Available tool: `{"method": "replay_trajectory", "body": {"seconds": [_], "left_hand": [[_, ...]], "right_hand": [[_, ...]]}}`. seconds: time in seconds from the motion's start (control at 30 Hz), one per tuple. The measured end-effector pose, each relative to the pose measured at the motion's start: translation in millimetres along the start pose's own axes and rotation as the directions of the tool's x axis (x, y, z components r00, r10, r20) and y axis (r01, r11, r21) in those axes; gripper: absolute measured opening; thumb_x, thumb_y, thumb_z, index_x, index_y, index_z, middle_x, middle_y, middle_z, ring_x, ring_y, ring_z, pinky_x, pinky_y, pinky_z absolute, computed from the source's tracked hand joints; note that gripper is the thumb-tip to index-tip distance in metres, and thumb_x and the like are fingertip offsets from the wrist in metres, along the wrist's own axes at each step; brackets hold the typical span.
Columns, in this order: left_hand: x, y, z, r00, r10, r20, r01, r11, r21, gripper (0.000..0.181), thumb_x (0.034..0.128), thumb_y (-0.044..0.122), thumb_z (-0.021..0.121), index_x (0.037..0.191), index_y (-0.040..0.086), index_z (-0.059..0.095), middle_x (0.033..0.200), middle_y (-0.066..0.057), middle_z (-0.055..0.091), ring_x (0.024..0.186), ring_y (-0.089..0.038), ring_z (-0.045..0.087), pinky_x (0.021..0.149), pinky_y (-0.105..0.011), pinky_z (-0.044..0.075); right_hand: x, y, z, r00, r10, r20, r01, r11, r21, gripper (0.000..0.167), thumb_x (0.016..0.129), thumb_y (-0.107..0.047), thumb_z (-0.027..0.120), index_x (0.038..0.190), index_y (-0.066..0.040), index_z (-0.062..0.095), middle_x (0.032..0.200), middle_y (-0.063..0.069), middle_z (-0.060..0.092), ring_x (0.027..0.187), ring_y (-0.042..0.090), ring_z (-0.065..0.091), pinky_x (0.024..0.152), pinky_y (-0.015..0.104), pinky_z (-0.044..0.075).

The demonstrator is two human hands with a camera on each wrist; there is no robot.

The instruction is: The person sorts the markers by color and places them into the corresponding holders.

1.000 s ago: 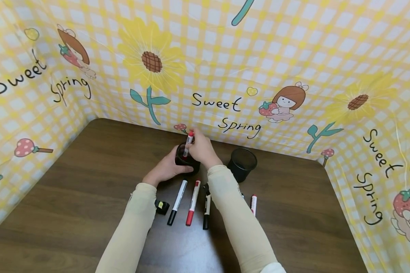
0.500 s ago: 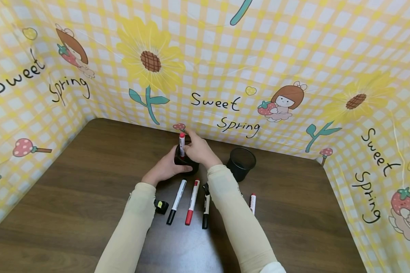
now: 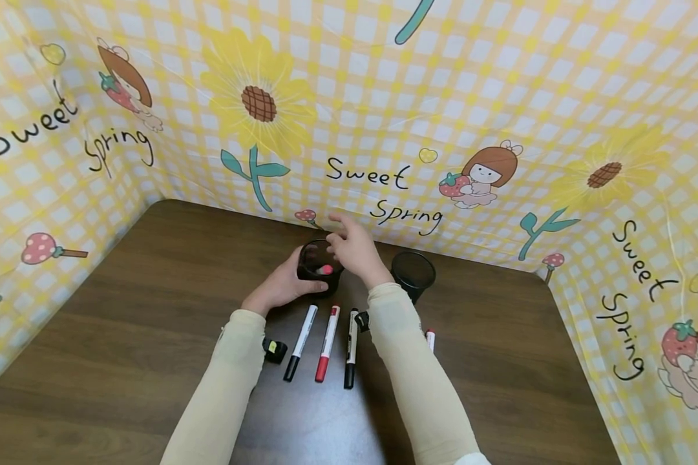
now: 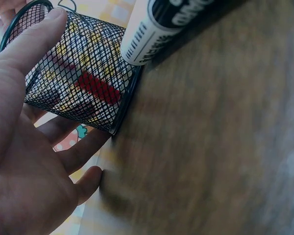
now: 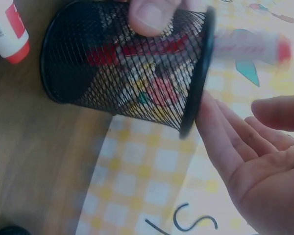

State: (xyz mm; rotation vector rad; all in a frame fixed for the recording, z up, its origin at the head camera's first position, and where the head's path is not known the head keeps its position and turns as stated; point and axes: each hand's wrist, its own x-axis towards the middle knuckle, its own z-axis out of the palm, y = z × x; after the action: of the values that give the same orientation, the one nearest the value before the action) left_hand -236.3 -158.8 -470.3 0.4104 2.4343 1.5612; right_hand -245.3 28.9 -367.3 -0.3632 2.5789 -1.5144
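The left hand [image 3: 282,289] is gripping a black mesh cup [image 4: 95,58], its thumb pressing along the wall on the near side and its fingers wrapping round the far side. The cup is standing on the brown table [image 3: 122,323], tilting slightly in neither hand's direction that can be told. A red-ended marker [image 5: 245,47] is leaning inside that cup, its blurred upper end rising past the rim while its red lower part is showing through the mesh. The right hand [image 3: 356,250] is hovering at the rim, its grip slack, its fingers parted and holding nothing; whether a fingertip is touching the rim cannot be told. A second mesh cup [image 3: 414,274] is standing to the right, behind the right wrist. On the near side, a black-capped marker [image 3: 301,343], a red-capped marker [image 3: 327,343] and another black-capped one [image 3: 351,352] are lying in a row. Beyond the right sleeve [image 3: 421,387], a partly hidden red-tipped marker [image 3: 430,340] is lying too. A yellow-checked cloth [image 3: 378,97] is hanging behind.
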Motion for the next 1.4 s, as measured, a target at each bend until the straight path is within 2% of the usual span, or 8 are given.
{"method": "replay_trajectory", "body": {"seconds": [0.2, 0.47, 0.57, 0.8, 0.93, 1.07, 1.2, 1.4], "left_hand": [[0.9, -1.6, 1.0, 1.0, -0.009, 0.006, 0.009, 1.0, 0.006, 0.094, 0.0845, 0.038, 0.084, 0.156, 0.014, 0.027, 0.153, -0.015, 0.04, 0.136, -0.035, 0.042, 0.109, -0.056, 0.033], [-1.2, -0.6, 0.1, 1.0, -0.021, 0.012, 0.021, 1.0, -0.002, 0.095, 0.0825, 0.043, 0.084, 0.156, 0.019, 0.029, 0.151, -0.011, 0.044, 0.135, -0.034, 0.043, 0.109, -0.055, 0.034], [-0.5, -1.1, -0.4, 1.0, -0.012, 0.018, 0.012, 1.0, -0.009, 0.095, 0.0829, 0.043, 0.084, 0.156, 0.02, 0.028, 0.148, -0.012, 0.047, 0.134, -0.033, 0.045, 0.108, -0.056, 0.035], [0.7, -1.6, -0.1, 1.0, -0.009, 0.015, 0.009, 1.0, -0.009, 0.093, 0.0847, 0.038, 0.083, 0.156, 0.019, 0.027, 0.148, -0.014, 0.047, 0.135, -0.035, 0.044, 0.108, -0.055, 0.035], [-1.8, 0.0, 1.4, 1.0, -0.015, 0.018, 0.015, 1.0, -0.005, 0.095, 0.0848, 0.038, 0.083, 0.157, 0.017, 0.026, 0.15, -0.017, 0.044, 0.136, -0.037, 0.042, 0.109, -0.057, 0.033], [-2.4, -0.5, 1.3, 1.0, -0.016, 0.016, 0.016, 1.0, -0.007, 0.095, 0.0846, 0.039, 0.083, 0.157, 0.017, 0.026, 0.15, -0.017, 0.043, 0.137, -0.037, 0.041, 0.109, -0.058, 0.032], [-2.4, -1.7, 1.0, 1.0, -0.015, 0.012, 0.016, 1.0, -0.015, 0.094, 0.085, 0.038, 0.083, 0.157, 0.017, 0.026, 0.149, -0.017, 0.044, 0.137, -0.036, 0.041, 0.109, -0.059, 0.032], [-3.7, 0.4, 0.7, 1.0, -0.017, 0.024, 0.018, 0.999, -0.036, 0.094, 0.0855, 0.038, 0.083, 0.158, 0.018, 0.026, 0.152, -0.014, 0.043, 0.138, -0.035, 0.04, 0.11, -0.056, 0.032]], "right_hand": [[-18.4, -3.6, -17.6, 0.987, -0.089, -0.135, 0.099, 0.993, 0.063, 0.035, 0.104, -0.002, 0.051, 0.138, -0.007, 0.058, 0.105, 0.015, 0.072, 0.096, 0.031, 0.07, 0.078, 0.036, 0.057], [-61.0, -8.5, -36.9, 0.89, -0.258, -0.376, 0.264, 0.964, -0.036, 0.028, 0.099, 0.002, 0.053, 0.124, -0.002, 0.066, 0.104, 0.015, 0.072, 0.094, 0.023, 0.069, 0.077, 0.036, 0.053], [-76.2, -5.9, -40.5, 0.881, -0.248, -0.402, 0.237, 0.968, -0.079, 0.026, 0.099, 0.001, 0.055, 0.12, -0.004, 0.068, 0.098, 0.012, 0.072, 0.085, 0.02, 0.068, 0.073, 0.035, 0.053], [-101.9, 19.5, -29.8, 0.971, -0.124, -0.203, 0.081, 0.975, -0.206, 0.013, 0.098, -0.008, 0.061, 0.107, -0.008, 0.071, 0.08, 0.001, 0.065, 0.067, 0.014, 0.061, 0.062, 0.034, 0.051], [-110.2, 36.6, -10.5, 0.995, -0.066, -0.069, 0.044, 0.958, -0.282, 0.01, 0.098, -0.011, 0.063, 0.102, -0.008, 0.071, 0.08, -0.003, 0.064, 0.068, 0.012, 0.059, 0.063, 0.032, 0.051], [-112.8, 40.4, 10.1, 0.999, 0.045, 0.013, -0.039, 0.956, -0.29, 0.015, 0.099, -0.015, 0.064, 0.11, -0.006, 0.07, 0.076, 0.0, 0.063, 0.06, 0.013, 0.06, 0.058, 0.032, 0.051], [-109.0, 40.1, 28.2, 0.983, 0.173, 0.058, -0.151, 0.952, -0.266, 0.033, 0.099, -0.018, 0.066, 0.127, -0.002, 0.061, 0.065, 0.004, 0.059, 0.045, 0.015, 0.059, 0.048, 0.031, 0.051], [-101.2, 41.7, 52.0, 0.966, 0.252, 0.053, -0.212, 0.897, -0.388, 0.027, 0.093, -0.025, 0.075, 0.101, -0.004, 0.059, 0.062, 0.004, 0.055, 0.046, 0.016, 0.055, 0.044, 0.028, 0.046]]}}
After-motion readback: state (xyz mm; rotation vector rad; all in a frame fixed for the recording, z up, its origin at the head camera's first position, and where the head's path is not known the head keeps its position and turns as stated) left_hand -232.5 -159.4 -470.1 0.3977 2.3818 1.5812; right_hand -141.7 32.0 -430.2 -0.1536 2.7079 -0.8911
